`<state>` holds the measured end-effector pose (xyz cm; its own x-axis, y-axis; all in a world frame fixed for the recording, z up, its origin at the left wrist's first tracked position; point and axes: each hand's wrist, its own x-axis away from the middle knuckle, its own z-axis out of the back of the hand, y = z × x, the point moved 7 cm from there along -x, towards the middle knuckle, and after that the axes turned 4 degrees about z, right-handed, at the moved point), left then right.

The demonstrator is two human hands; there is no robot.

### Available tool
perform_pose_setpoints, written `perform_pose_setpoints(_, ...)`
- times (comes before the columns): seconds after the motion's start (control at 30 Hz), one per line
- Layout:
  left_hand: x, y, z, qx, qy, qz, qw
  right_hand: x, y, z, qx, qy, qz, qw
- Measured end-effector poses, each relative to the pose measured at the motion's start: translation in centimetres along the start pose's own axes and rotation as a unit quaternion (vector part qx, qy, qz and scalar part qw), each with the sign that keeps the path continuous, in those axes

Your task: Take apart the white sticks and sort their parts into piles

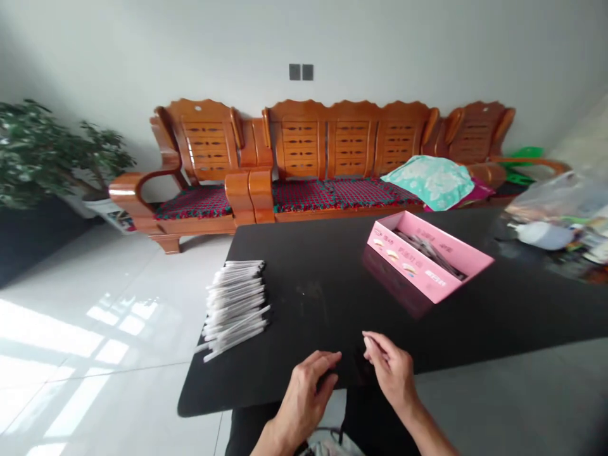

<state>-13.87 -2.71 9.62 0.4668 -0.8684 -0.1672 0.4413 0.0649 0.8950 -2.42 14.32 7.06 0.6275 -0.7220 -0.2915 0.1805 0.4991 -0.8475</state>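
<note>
My left hand (pixel 308 389) is over the front edge of the black table (pixel 313 253), its fingers bent together and its thumb a little apart, with nothing visible in it. Facing it, my right hand (pixel 392 367) has thumb and fingertips pinched together; whatever they may hold cannot be made out against the dark surface. To the left lies a pile of thin white sticks (pixel 235 304) with dark ends, stacked side by side near the table's edge. Beyond my right hand stands an open pink box (pixel 422 278) containing dark, thin strips (pixel 430 250).
Clear plastic bags and assorted items (pixel 560 221) crowd the table's right end. Behind the table stretches a wooden bench (pixel 304 139) with a turquoise pillow (pixel 434 180). A potted plant (pixel 61 152) stands at the far left on the tiled floor.
</note>
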Motion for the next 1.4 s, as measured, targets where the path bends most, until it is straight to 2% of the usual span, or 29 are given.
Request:
perform_pose_setpoints(0.1,0.7,-1.0,2.4,-0.034,0.052,0.015,0.998,-1.3,0.4,-2.1,0.007,-0.013,0.012,1.000)
perform_pose_setpoints(0.2,1.1,-2.4,5.8,-0.101,0.125,0.036,0.986,-1.3,1.3,-2.4,0.009,0.004,0.004,1.000)
perform_pose_setpoints(0.33,0.9,-4.1,11.4,-0.235,0.254,0.037,0.937,-0.9,2.1,-2.0,-0.005,0.015,-0.005,1.000)
perform_pose_setpoints(0.43,-0.2,-5.4,14.3,-0.326,0.287,0.040,0.900,-0.9,2.1,-2.0,-0.006,0.016,0.001,1.000)
perform_pose_setpoints(0.53,-1.4,-6.3,15.5,-0.377,0.280,0.050,0.882,-0.9,2.1,-2.0,-0.004,0.015,0.003,1.000)
perform_pose_setpoints(0.73,-2.4,-7.1,15.6,-0.423,0.248,0.064,0.869,-1.0,2.3,-2.3,-0.002,0.000,-0.003,1.000)
perform_pose_setpoints(0.87,-2.7,-7.1,15.7,-0.427,0.233,0.058,0.872,-1.1,2.3,-2.3,-0.007,-0.005,-0.012,1.000)
perform_pose_setpoints(1.0,-3.4,-5.6,15.6,-0.391,0.240,0.027,0.888,-0.8,2.7,-2.3,-0.014,-0.006,-0.016,1.000)
perform_pose_setpoints(1.13,-5.9,-2.9,13.3,-0.326,0.216,-0.015,0.920,-1.0,2.5,-2.0,-0.025,0.023,-0.032,0.999)
perform_pose_setpoints(1.23,-8.6,-1.7,10.8,-0.284,0.202,-0.036,0.937,-3.4,0.8,-2.7,-0.057,0.009,-0.026,0.998)
perform_pose_setpoints(1.3,-10.4,-1.5,9.3,-0.268,0.194,-0.043,0.943,-6.0,-0.9,-4.0,-0.079,-0.026,-0.003,0.996)
perform_pose_setpoints(1.4,-12.9,-2.0,7.7,-0.266,0.181,-0.047,0.946,-10.5,-2.5,-5.8,-0.100,-0.031,0.017,0.994)
